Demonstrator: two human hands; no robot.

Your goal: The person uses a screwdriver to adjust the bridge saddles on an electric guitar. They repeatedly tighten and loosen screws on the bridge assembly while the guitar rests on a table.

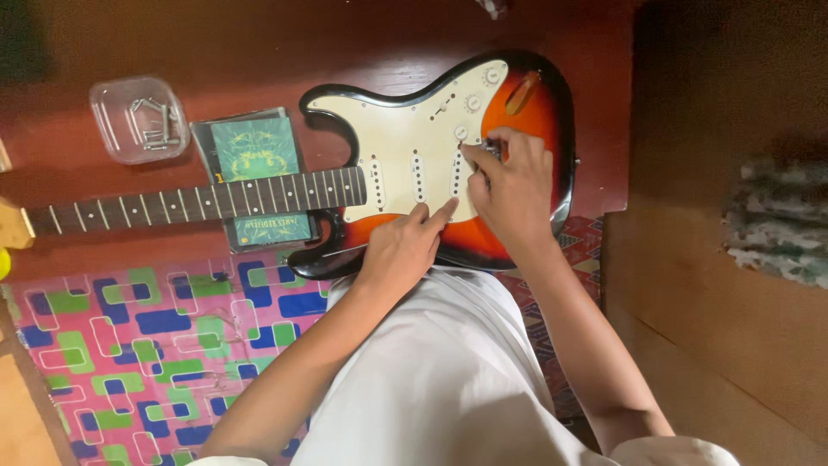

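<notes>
A sunburst electric guitar (526, 103) with a cream pickguard (405, 129) lies flat, and its dark fretboard neck (198, 203) runs to the left. It has no strings that I can see. My left hand (401, 250) rests on the lower edge of the body, with the index fingertip pressed on the pickguard by the bridge pickup. My right hand (516, 183) sits over the bridge area. Its thumb and fingers are pinched on a small metal piece (492, 148) that is mostly hidden under the fingers. Three white knobs show above the right hand.
A clear plastic tub (138, 116) holding several metal pins stands at the upper left. A green packet (256, 148) lies under the neck. A bright patterned mat (129, 345) covers the lower left. Wooden furniture (716, 328) and camouflage cloth (776, 224) are at the right.
</notes>
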